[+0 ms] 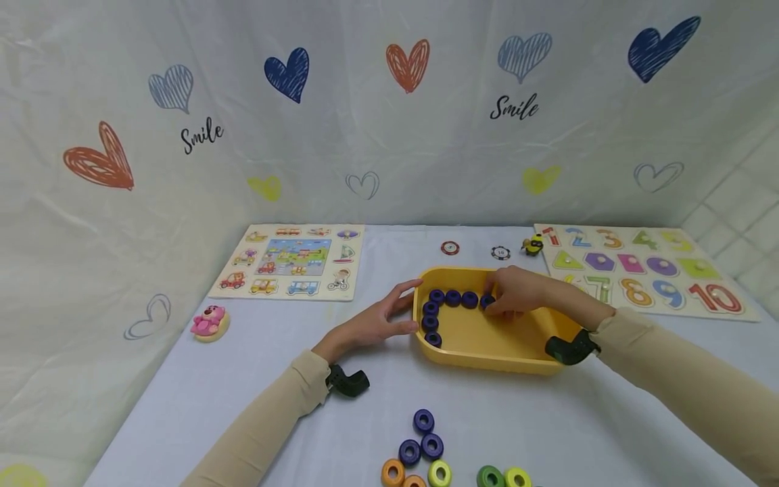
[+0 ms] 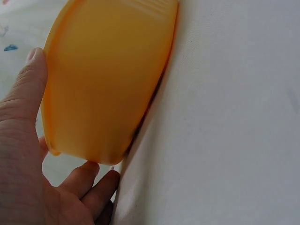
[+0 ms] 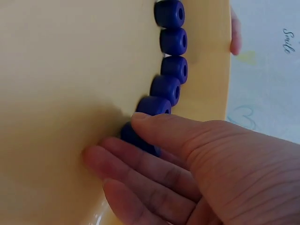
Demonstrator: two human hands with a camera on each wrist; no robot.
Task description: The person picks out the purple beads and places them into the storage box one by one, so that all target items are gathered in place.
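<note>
A yellow tray [image 1: 487, 360] stands on the white-covered table, and several dark purple-blue ring beads [image 1: 453, 298] line its left and far inner walls. My right hand [image 1: 517, 291] reaches inside by the far wall. Between its thumb and fingers it pinches a purple-blue bead [image 3: 136, 137], at the end of the row and partly hidden by the thumb. Outside the tray, my left hand [image 1: 368, 325] rests against the left end. In the left wrist view its extended thumb [image 2: 33, 75] touches the tray's edge, with the other fingers spread along the end wall.
Nearer the front lie loose purple-blue beads [image 1: 432, 446], orange beads [image 1: 393, 472], yellow beads [image 1: 439, 473] and a green bead [image 1: 490, 477]. A vehicle puzzle board [image 1: 243, 257], number board [image 1: 645, 270], two poker chips [image 1: 450, 248], a bee figure [image 1: 533, 245] and a pink bear figure [image 1: 209, 322] surround the tray.
</note>
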